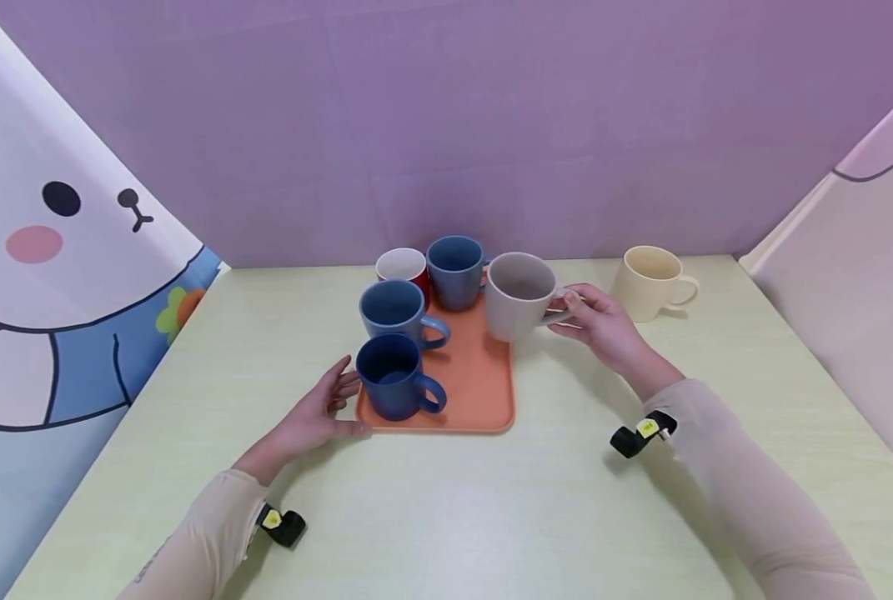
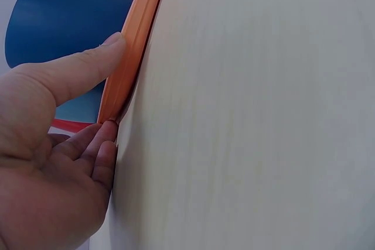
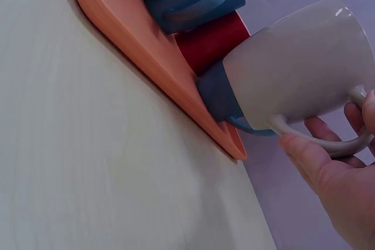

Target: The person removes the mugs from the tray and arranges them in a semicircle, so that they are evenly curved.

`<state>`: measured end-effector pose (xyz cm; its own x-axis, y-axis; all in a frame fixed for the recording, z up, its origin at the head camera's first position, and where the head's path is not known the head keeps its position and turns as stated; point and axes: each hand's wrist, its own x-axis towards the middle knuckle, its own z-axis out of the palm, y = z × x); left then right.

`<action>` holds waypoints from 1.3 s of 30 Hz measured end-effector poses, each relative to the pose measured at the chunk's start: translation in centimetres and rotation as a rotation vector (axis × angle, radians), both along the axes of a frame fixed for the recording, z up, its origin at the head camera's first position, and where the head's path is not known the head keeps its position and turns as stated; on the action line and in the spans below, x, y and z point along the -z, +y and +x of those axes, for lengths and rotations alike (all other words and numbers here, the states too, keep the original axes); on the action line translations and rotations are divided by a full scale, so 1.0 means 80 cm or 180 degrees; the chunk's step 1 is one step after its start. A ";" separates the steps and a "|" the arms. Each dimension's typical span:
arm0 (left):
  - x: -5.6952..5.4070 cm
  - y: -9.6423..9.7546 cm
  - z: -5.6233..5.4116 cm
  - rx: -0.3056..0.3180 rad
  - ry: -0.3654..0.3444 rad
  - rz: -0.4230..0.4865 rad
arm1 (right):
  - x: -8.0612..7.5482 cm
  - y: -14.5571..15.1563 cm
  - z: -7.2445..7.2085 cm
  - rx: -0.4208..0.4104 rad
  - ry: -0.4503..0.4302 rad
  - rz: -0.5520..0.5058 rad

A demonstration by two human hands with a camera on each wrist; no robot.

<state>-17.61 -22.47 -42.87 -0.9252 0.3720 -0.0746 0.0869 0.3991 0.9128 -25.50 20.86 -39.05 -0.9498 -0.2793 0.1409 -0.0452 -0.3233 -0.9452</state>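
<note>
My right hand [image 1: 599, 325] grips the handle of a light grey mug [image 1: 517, 300], fingers curled through it. The right wrist view has this grey mug [image 3: 299, 68] tilted above the orange tray [image 3: 135, 51]. At the tray's near left corner, my left hand [image 1: 322, 412] holds the edge, with the thumb [image 2: 88, 71] on the rim and the fingertips beside the corner. Four things stand on the tray: a dark blue mug [image 1: 389, 379] nearest the left hand, a grey-blue mug [image 1: 393, 310], a red cup with white inside [image 1: 403, 267], and another blue mug [image 1: 456, 271].
A cream mug [image 1: 650, 283] stands on the pale wooden table [image 1: 446, 517] at the back right, just beyond my right hand. A purple cloth [image 1: 491, 125] hangs behind the table. Printed panels flank both sides, the left one with a cartoon figure [image 1: 63, 275].
</note>
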 end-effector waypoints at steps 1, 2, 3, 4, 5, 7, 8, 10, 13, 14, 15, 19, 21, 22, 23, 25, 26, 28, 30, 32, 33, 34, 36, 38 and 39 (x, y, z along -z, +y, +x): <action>0.000 0.000 0.000 0.0005 0.0003 0.0004 | 0.000 0.003 0.001 -0.0016 0.0013 0.0000; 0.001 0.000 0.000 0.0006 0.0007 0.0005 | 0.000 0.006 0.002 -0.0033 0.0024 -0.0007; 0.001 0.000 0.000 0.0007 0.0013 0.0009 | 0.000 0.009 0.004 -0.0047 0.0036 -0.0019; 0.001 0.000 -0.001 0.0010 0.0018 0.0009 | 0.000 0.012 0.005 -0.0062 0.0048 -0.0039; 0.002 0.000 -0.001 0.0015 0.0019 0.0006 | 0.001 0.014 0.006 -0.0073 0.0055 -0.0050; 0.002 0.000 -0.001 0.0018 0.0015 0.0004 | 0.001 0.020 0.008 -0.0095 0.0066 -0.0070; 0.002 0.001 -0.002 0.0015 0.0011 0.0010 | 0.002 0.023 0.009 -0.0102 0.0073 -0.0087; 0.002 0.001 -0.002 0.0017 0.0002 0.0010 | 0.003 0.029 0.011 -0.0119 0.0095 -0.0118; 0.002 0.002 -0.002 0.0023 0.0006 0.0039 | 0.004 0.037 0.014 -0.0131 0.0125 -0.0137; 0.002 0.003 -0.002 0.0025 0.0010 0.0045 | 0.005 0.040 0.015 -0.0139 0.0133 -0.0148; 0.002 0.004 -0.002 0.0029 0.0011 0.0046 | 0.005 0.043 0.016 -0.0143 0.0146 -0.0139; 0.002 0.004 -0.002 0.0018 0.0012 0.0035 | 0.007 0.054 0.021 -0.0182 0.0185 -0.0124; 0.001 0.004 -0.003 0.0010 0.0011 0.0022 | 0.008 0.059 0.023 -0.0193 0.0209 -0.0122; 0.001 0.004 -0.003 0.0009 0.0010 0.0018 | 0.008 0.061 0.024 -0.0203 0.0217 -0.0133; 0.001 0.004 -0.003 0.0009 0.0008 0.0012 | 0.008 0.064 0.024 -0.0211 0.0229 -0.0141; 0.001 0.004 -0.003 0.0005 0.0001 0.0010 | 0.010 0.068 0.026 -0.0227 0.0260 -0.0158; 0.001 0.004 -0.003 0.0008 0.0003 0.0005 | 0.010 0.070 0.026 -0.0239 0.0281 -0.0153; 0.000 0.004 -0.003 0.0014 -0.0004 0.0006 | 0.011 0.075 0.027 -0.0268 0.0318 -0.0148; 0.000 0.005 -0.003 0.0018 -0.0001 0.0006 | 0.012 0.080 0.028 -0.0286 0.0341 -0.0137; -0.001 0.005 -0.003 0.0022 -0.0001 0.0004 | 0.012 0.086 0.030 -0.0295 0.0350 -0.0122; 0.000 0.005 -0.003 0.0018 -0.0009 0.0007 | 0.013 0.089 0.031 -0.0291 0.0348 -0.0118; 0.000 0.005 -0.003 0.0018 -0.0007 0.0005 | 0.013 0.091 0.032 -0.0283 0.0345 -0.0123; 0.000 0.005 -0.004 0.0016 -0.0006 0.0004 | 0.014 0.097 0.035 -0.0266 0.0341 -0.0137; 0.000 0.004 -0.004 0.0013 0.0000 0.0004 | 0.015 0.103 0.037 -0.0259 0.0344 -0.0155; 0.000 0.004 -0.005 0.0014 0.0000 0.0006 | 0.016 0.106 0.038 -0.0257 0.0340 -0.0173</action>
